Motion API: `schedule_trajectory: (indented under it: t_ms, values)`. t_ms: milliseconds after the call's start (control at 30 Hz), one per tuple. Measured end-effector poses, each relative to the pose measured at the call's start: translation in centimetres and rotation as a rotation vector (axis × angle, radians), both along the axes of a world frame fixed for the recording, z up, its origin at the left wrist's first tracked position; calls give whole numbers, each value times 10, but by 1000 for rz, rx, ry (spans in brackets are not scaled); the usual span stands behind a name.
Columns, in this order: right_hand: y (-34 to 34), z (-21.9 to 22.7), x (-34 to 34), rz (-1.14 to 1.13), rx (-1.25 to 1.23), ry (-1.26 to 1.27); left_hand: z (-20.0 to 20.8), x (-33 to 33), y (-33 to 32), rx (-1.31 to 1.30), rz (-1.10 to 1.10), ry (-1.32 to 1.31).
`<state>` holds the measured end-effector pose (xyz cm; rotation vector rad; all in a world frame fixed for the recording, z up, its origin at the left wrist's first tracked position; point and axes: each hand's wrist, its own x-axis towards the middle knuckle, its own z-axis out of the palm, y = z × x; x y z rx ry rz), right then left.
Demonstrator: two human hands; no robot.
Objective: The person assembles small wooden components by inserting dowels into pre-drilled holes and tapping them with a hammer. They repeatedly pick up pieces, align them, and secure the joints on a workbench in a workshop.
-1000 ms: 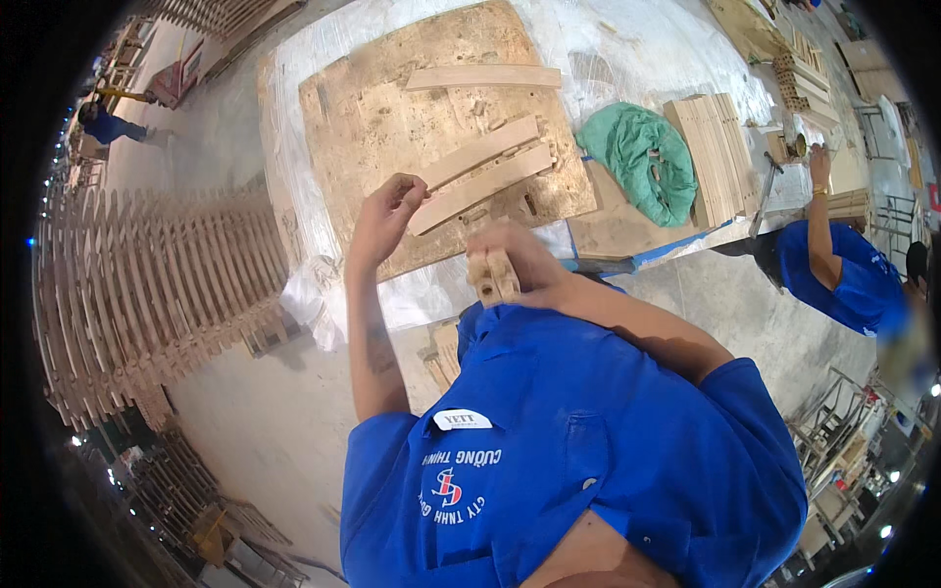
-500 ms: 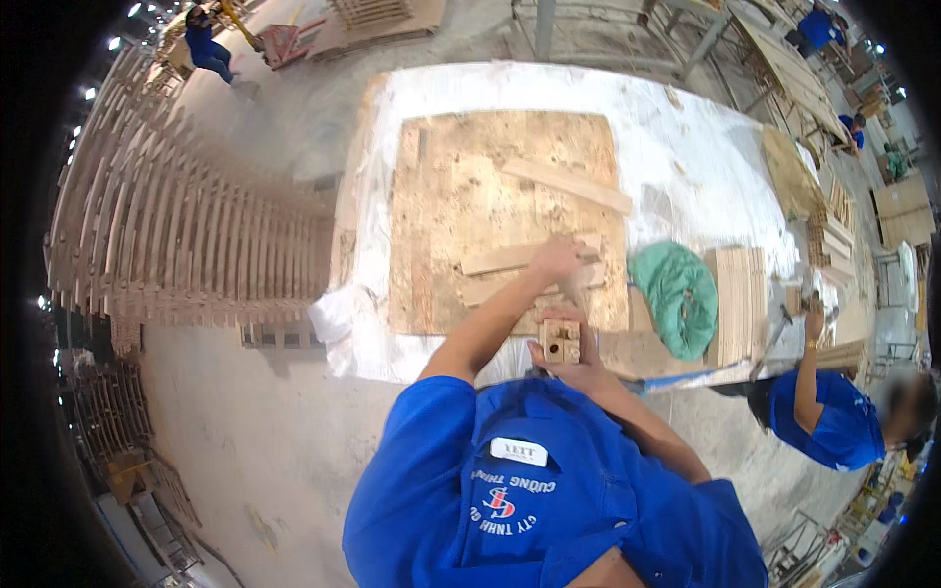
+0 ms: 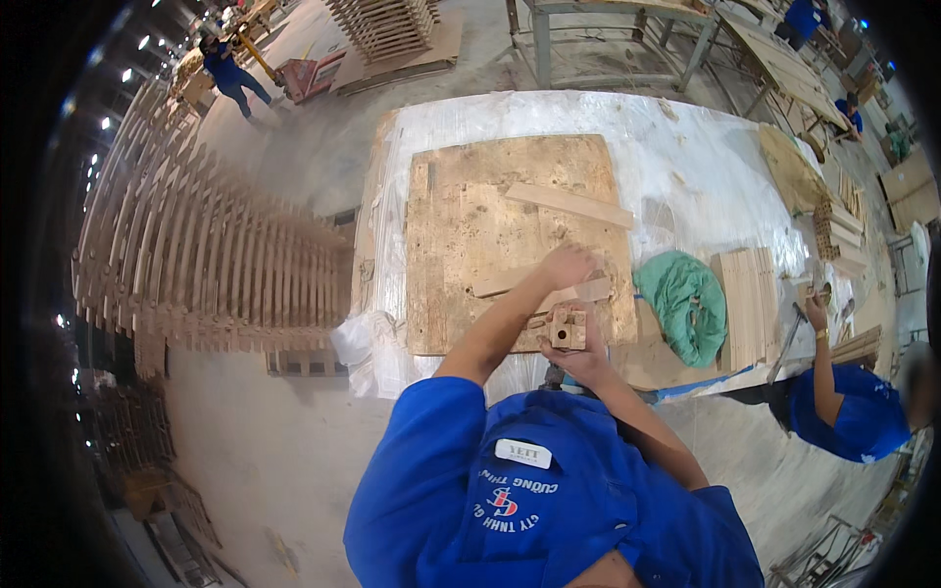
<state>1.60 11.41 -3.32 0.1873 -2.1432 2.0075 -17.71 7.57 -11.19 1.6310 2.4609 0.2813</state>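
Observation:
My right hand [image 3: 586, 365] is closed round a small wooden block [image 3: 568, 329] with a dark round hole in its end, held close to my body at the near edge of the board. Just beyond it, my left hand [image 3: 571, 265] is over wooden slats, its fingers smeared by motion, so their grip cannot be made out. One slat [image 3: 592, 289] pokes out beside the fingers. Another slat [image 3: 498, 281] lies to the left, partly under my forearm. Farther off, a longer slat [image 3: 569, 204] rests at a slant on the worn plywood board [image 3: 461, 196].
A green cloth bundle [image 3: 683, 309] and stacked slats [image 3: 750, 304] sit right of the board on the plastic-covered table [image 3: 706, 176]. Tall racks of wooden strips [image 3: 216, 255] stand left. A co-worker [image 3: 845, 407] in blue holds a tool at the right.
The view has shifted, so the table sits lower in the picture. My left hand has moved slightly nearer the block in my right hand. The right hand keeps its hold.

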Motion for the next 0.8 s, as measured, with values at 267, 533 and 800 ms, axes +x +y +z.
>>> schedule_trajectory:
  t_ms: [267, 533, 800]
  values:
    - [-14, 14, -10, -287, -106, -35, 97, 43, -112, 786, 764, -698]
    - [-6, 21, -5, -183, -253, -53, 232, 146, -129, 427, 792, -585]
    - [-5, 26, -10, -177, 58, 121, 239, 175, -107, 361, 702, -92]
